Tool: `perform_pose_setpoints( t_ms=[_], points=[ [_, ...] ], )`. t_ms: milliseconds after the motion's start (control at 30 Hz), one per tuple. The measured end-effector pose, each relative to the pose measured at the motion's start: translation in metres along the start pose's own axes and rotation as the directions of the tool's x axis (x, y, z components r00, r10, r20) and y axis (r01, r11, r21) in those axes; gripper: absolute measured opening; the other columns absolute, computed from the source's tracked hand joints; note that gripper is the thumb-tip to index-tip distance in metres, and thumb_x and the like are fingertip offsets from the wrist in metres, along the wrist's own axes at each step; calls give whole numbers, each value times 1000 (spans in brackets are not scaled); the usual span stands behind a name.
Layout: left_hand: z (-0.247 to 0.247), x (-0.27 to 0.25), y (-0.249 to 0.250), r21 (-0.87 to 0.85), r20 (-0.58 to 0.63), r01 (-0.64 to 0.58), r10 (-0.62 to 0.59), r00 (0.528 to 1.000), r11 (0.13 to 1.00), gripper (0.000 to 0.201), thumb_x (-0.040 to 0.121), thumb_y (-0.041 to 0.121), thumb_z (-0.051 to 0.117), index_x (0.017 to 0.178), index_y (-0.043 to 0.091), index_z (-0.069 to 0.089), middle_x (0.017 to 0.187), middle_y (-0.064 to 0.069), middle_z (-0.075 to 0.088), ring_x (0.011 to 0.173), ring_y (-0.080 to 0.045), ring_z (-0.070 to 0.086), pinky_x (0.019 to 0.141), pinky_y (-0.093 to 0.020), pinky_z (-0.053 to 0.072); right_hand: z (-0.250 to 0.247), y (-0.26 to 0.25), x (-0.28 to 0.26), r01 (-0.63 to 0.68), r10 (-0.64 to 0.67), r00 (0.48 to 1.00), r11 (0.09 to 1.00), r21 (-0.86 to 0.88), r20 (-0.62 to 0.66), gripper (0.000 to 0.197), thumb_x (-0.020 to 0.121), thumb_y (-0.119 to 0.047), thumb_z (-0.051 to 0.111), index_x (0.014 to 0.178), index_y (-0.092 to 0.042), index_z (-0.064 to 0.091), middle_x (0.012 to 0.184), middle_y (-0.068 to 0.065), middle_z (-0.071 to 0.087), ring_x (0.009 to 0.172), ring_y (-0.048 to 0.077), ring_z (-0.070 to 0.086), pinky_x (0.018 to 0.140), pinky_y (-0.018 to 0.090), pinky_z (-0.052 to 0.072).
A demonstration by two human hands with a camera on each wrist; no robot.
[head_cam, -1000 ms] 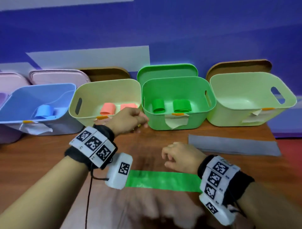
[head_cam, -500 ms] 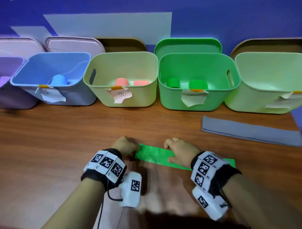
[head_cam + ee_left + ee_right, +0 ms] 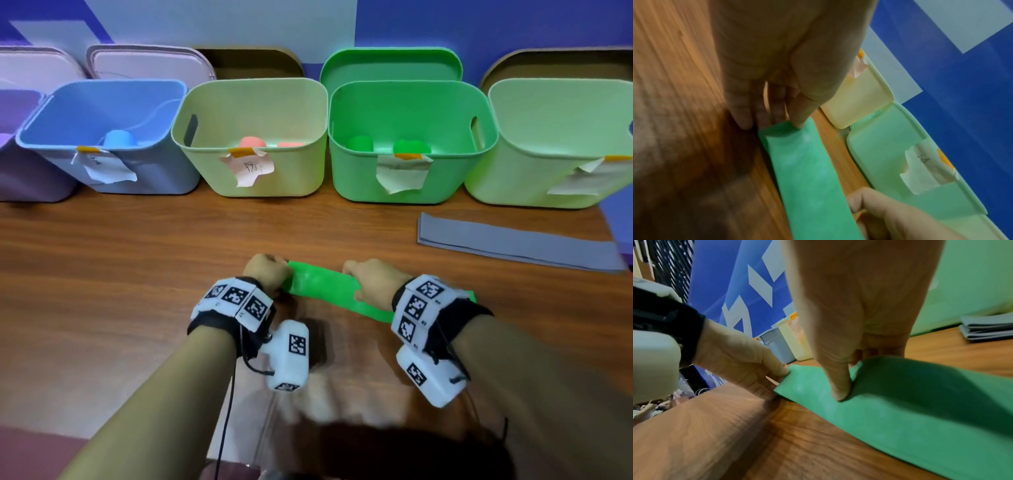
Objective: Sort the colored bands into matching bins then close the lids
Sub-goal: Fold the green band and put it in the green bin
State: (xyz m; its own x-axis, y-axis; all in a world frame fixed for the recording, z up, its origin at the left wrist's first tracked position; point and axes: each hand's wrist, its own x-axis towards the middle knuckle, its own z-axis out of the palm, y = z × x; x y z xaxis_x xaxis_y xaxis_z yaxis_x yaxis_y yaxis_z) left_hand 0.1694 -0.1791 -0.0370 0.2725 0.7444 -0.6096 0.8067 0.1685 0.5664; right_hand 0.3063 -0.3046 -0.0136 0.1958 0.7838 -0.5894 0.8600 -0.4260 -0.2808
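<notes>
A flat green band point(image 3: 323, 287) lies on the wooden table point(image 3: 137, 260) in front of me. My left hand point(image 3: 270, 272) pinches its left end, thumb on top point(image 3: 797, 125). My right hand point(image 3: 371, 284) pinches the band point(image 3: 900, 402) a little further right, thumb pressed on its upper face and fingers curled under the far edge; that stretch is lifted off the wood. Behind stands the green bin point(image 3: 411, 192) with two rolled green bands point(image 3: 411, 146) inside, its green lid point(image 3: 390, 65) propped behind. A grey band point(image 3: 513, 245) lies flat at the right.
A row of open bins lines the table's back: purple point(image 3: 20, 178), blue point(image 3: 144, 174) with a blue roll, pale yellow-green point(image 3: 291, 171) with pink rolls, and pale green point(image 3: 531, 185) at right. Paper labels hang on their fronts. Lids lean against the wall behind.
My left hand came back from the pale yellow-green bin to the green band's left end. Both hands took hold of the band and raised its left part off the table.
</notes>
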Motion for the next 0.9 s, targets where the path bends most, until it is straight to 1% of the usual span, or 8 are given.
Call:
perform_pose_setpoints(
  t_ms=[133, 200, 267, 367, 467, 600, 733, 900],
  points=[
    [-14, -6, 12, -83, 78, -52, 59, 995, 995, 33, 92, 8, 53, 122, -6, 55, 125, -24, 57, 107, -33, 59, 93, -41, 50, -13, 6, -12, 34, -31, 997, 998, 51, -68, 43, 92, -19, 55, 133, -17, 44, 130, 12, 52, 109, 30, 56, 87, 38, 49],
    [-18, -12, 22, -171, 86, -46, 61, 994, 984, 20, 90, 8, 55, 107, -1, 61, 123, -22, 58, 99, -28, 58, 95, -45, 49, -22, 9, -20, 37, -30, 993, 998, 60, -118, 42, 93, -23, 54, 133, -15, 45, 132, 11, 52, 113, 28, 54, 89, 33, 45],
    [-24, -20, 38, -293, 78, -30, 55, 995, 956, 9, 90, 7, 56, 82, 10, 59, 112, -19, 63, 89, -28, 60, 80, -39, 57, -35, 12, -29, 44, -25, 985, 993, 107, -168, 40, 94, -25, 52, 131, -12, 48, 131, 11, 53, 117, 27, 51, 88, 30, 41],
    [-37, -37, 71, -457, 40, -85, 116, 992, 885, 17, 92, 8, 52, 77, 14, 53, 89, -10, 60, 71, -18, 57, 43, -20, 51, -62, 13, -44, 87, -13, 959, 964, 252, -283, 34, 94, -25, 52, 123, -7, 57, 124, 9, 59, 112, 25, 54, 79, 24, 37],
    [-55, -61, 112, -502, -40, -231, 244, 969, 833, 10, 92, 12, 51, 83, 15, 54, 86, -4, 59, 72, -15, 58, 46, -21, 49, -93, 10, -63, 206, -34, 901, 911, 357, -432, 21, 93, -25, 54, 92, -6, 64, 93, 10, 65, 87, 22, 60, 74, 27, 41],
    [-82, -106, 167, -564, -120, -432, 448, 886, 704, 11, 94, 16, 50, 101, 14, 58, 85, 1, 62, 73, -8, 59, 57, -19, 50, -139, 3, -97, 367, -11, 779, 819, 442, -627, 30, 92, -24, 56, 63, -16, 52, 56, -3, 43, 52, 2, 39, 56, 23, 30],
    [-106, -153, 209, -545, -182, -606, 624, 760, 579, 17, 94, 13, 51, 79, 19, 54, 74, 2, 57, 66, -9, 57, 66, -23, 52, -180, -3, -127, 498, -17, 688, 738, 455, -726, 25, 89, -21, 57, 90, 4, 63, 86, 31, 62, 72, 17, 50, 67, 31, 38],
    [-137, -197, 244, -465, -267, -750, 732, 626, 472, 13, 94, 12, 53, 84, 19, 56, 77, 3, 59, 61, 0, 60, 54, -15, 49, -218, -8, -155, 508, 1, 605, 769, 387, -796, 19, 91, -21, 56, 84, -5, 63, 75, 15, 57, 72, 18, 47, 70, 31, 37]
  ],
)
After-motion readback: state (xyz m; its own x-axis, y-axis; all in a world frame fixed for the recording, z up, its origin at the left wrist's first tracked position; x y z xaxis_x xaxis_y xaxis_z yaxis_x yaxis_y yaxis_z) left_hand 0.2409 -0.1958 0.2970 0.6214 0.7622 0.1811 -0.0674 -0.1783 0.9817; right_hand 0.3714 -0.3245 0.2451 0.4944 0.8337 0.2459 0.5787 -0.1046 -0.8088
